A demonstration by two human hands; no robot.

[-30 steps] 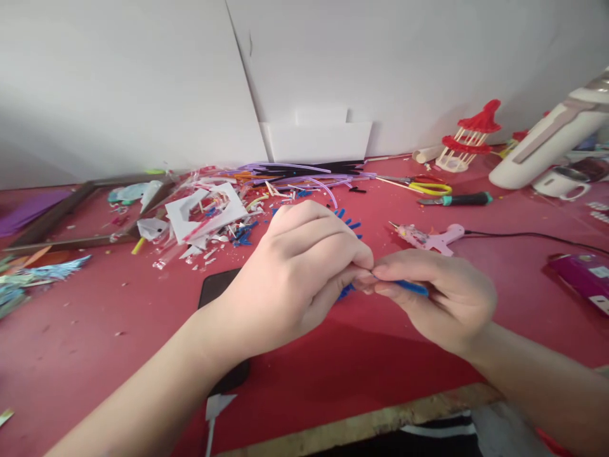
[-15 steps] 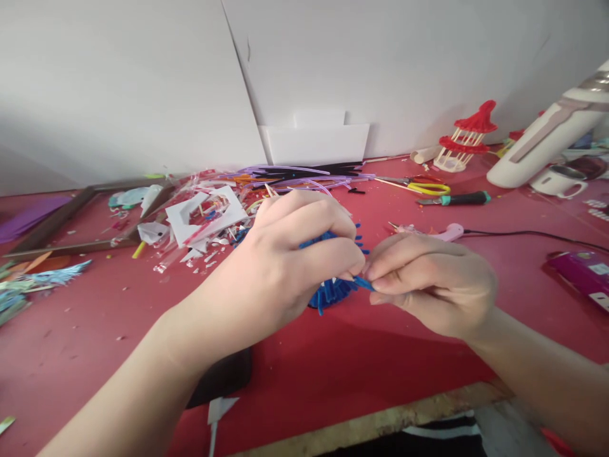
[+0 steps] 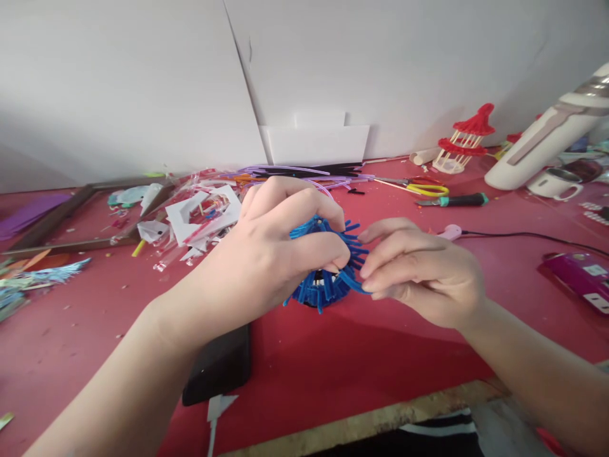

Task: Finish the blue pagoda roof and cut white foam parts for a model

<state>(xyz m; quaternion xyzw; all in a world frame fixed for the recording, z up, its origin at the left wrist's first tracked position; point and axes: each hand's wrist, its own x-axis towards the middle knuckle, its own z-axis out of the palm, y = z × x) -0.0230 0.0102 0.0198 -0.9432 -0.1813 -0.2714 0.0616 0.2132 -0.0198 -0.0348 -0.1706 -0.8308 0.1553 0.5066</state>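
Observation:
A round craft piece (image 3: 320, 293) bristles with short blue fuzzy stems like pipe cleaners, partly hidden behind my left hand (image 3: 280, 254). That hand arches over the piece, thumb and fingers pinched on one end of a loose-looking blue pipe cleaner (image 3: 352, 283). The other end runs to the fingertips of my right hand (image 3: 419, 273), which are closed on it just right of the piece. Whether this stem is fixed to the piece, I cannot tell. Under my left wrist lies a black phone (image 3: 221, 368) with a white cable.
Purple and black pipe cleaners (image 3: 304, 171), plastic scraps and a white paper cutout (image 3: 178, 219) lie behind. Toward the right are yellow-handled scissors (image 3: 428, 190), pliers (image 3: 464, 200), a pink glue gun (image 3: 451, 232), a red-roofed model (image 3: 461, 146), a white flask (image 3: 537, 143) and a mug (image 3: 554, 184).
My right hand has shifted slightly, its upper fingers lifting apart. My left hand has moved a little left, showing more of the blue craft piece and the stem between the hands.

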